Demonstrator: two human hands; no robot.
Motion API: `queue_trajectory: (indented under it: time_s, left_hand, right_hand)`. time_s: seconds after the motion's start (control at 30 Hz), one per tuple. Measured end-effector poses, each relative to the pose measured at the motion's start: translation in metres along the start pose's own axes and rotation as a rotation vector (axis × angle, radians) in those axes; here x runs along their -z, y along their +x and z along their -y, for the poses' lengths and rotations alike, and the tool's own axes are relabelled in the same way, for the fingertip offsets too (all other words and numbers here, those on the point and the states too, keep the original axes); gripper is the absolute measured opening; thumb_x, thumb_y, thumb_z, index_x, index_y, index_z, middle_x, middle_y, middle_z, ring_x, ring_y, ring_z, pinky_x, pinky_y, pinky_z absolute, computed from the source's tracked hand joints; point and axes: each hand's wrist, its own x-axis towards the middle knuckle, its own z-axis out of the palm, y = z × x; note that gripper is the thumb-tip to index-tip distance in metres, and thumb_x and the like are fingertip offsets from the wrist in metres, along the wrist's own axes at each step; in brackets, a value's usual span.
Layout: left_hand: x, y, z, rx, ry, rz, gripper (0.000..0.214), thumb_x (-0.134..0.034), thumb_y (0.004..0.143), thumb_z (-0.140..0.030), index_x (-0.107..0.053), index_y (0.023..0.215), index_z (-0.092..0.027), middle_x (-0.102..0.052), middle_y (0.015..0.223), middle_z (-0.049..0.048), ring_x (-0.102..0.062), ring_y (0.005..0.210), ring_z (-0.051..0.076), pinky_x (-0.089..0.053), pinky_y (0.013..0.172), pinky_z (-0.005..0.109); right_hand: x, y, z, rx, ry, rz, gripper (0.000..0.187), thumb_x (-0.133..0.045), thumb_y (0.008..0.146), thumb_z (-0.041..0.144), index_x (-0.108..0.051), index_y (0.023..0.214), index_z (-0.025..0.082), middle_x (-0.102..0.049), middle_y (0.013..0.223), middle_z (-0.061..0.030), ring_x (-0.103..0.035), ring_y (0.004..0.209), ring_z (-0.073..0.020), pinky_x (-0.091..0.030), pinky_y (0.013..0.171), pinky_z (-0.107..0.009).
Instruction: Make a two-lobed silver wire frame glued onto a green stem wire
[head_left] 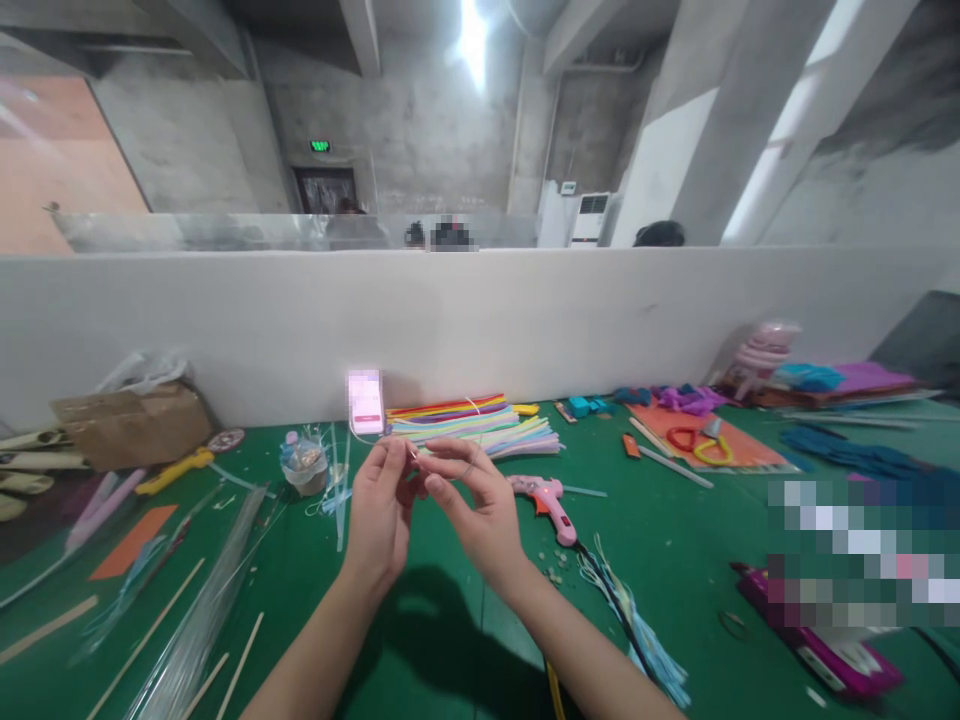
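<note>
My left hand (381,505) is raised over the table, its thumb and fingers pinched on a small, shiny pinkish piece (413,457) too small to name. Close against it, my right hand (480,505) has its thumb and index finger bent toward the same spot; whatever they pinch is mostly hidden. A thin pale strand (474,455) shows by the right fingers. Behind the hands lie bundles of coloured fuzzy sticks (450,425), and a lit phone (365,402) leans on the partition. A pink glue gun (551,505) rests right of my right hand.
A tub of small parts (304,465) stands left of my hands. Clear rods (214,610) and wooden sticks (154,630) lie front left, near a cardboard box (135,425). Scissors (705,442), a light-blue thread bundle (645,640) and a magenta device (825,630) are on the right.
</note>
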Motion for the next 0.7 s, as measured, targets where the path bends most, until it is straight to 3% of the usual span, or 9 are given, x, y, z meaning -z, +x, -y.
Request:
queue_trajectory:
  time_s: [0.43, 0.7]
  left_hand:
    - [0.0057, 0.0012, -0.0038, 0.101, -0.021, -0.008, 0.036, -0.060, 0.094, -0.038, -0.059, 0.123, -0.017, -0.063, 0.120, 0.0091, -0.065, 0.100, 0.022, -0.056, 0.084, 0.042]
    - [0.0057, 0.0002, -0.0094, 0.040, 0.022, -0.010, 0.035, -0.061, 0.094, -0.037, -0.059, 0.123, -0.017, -0.063, 0.121, 0.0090, -0.065, 0.100, 0.022, -0.057, 0.084, 0.042]
  right_hand:
    - [-0.0034, -0.0015, 0.0035, -0.103, 0.076, -0.027, 0.019, -0.064, 0.092, 0.036, -0.078, 0.104, 0.032, -0.072, 0.109, -0.0055, -0.065, 0.107, -0.0217, -0.051, 0.097, -0.039]
    - [-0.0035, -0.0008, 0.0099, -0.211, 0.142, -0.018, 0.020, -0.064, 0.091, 0.039, -0.079, 0.103, 0.032, -0.073, 0.108, -0.0062, -0.066, 0.102, -0.0221, -0.055, 0.090, -0.039]
